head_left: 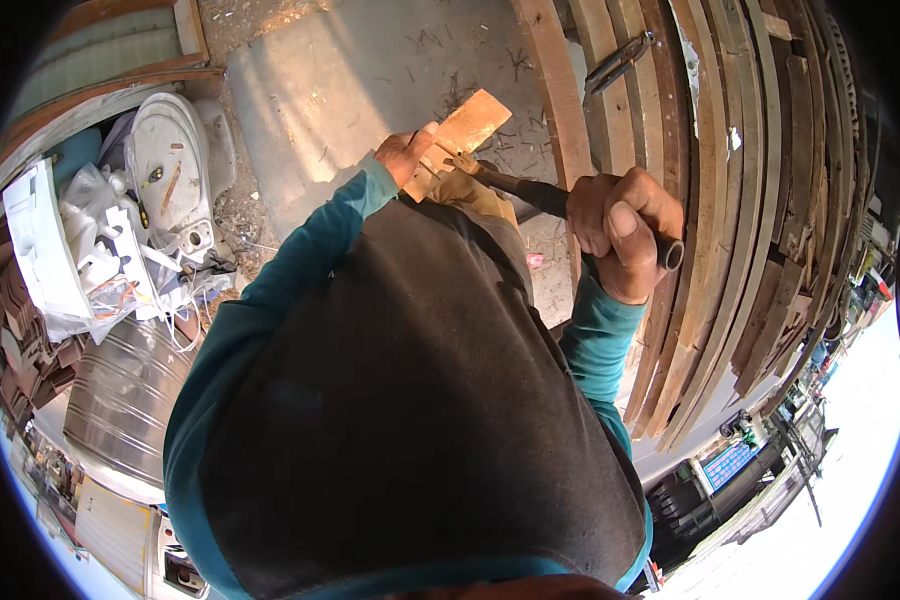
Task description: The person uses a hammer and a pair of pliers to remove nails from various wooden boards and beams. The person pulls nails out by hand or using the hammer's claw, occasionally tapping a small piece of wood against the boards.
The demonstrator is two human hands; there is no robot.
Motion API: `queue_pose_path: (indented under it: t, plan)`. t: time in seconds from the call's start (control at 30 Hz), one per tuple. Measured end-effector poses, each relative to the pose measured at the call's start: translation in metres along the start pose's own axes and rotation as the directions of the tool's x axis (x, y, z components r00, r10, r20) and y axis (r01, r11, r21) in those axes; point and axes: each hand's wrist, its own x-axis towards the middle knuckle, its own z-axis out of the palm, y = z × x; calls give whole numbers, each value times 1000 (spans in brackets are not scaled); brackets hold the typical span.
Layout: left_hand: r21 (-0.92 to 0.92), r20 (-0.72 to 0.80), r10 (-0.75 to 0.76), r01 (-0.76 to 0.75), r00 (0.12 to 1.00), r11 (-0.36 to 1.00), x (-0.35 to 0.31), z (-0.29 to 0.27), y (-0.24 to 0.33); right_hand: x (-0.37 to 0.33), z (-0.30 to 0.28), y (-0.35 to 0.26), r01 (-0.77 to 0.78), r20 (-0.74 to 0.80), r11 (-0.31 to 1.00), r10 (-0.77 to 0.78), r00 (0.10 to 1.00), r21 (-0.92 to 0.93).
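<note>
A short piece of light wood [477, 120] slants in front of my body, and my left hand [403, 157] grips its near left side. Thin nail-like pieces stick out of the wood beside my fingers. My right hand [625, 230] is wrapped round the dark handle of a hammer [520, 187], whose tube-like end sticks out past my fist. The hammer's small rusty head lies against the wood, close to the nails; its exact contact is too small to tell. Tan cloth or footwear [470, 192] shows just below the wood.
Long wooden planks [660, 110] lie side by side on the right, with pincers [620, 62] on top. Scattered nails lie on the grey slab [300, 100] ahead. At left are a white toilet [170, 150], plastic bags [95, 215] and a ribbed metal tank [125, 390].
</note>
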Motion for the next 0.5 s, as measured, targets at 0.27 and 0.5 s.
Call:
queue_pose_path:
  t: [0.27, 0.5]
  plan:
    - [624, -218, 474, -252, 853, 740, -11, 7, 75, 44, 4, 10, -249, -180, 724, 173, 968, -643]
    - [781, -161, -19, 139, 987, 608, 18, -2, 91, 73, -50, -28, -77, -263, 889, -50, 964, -451]
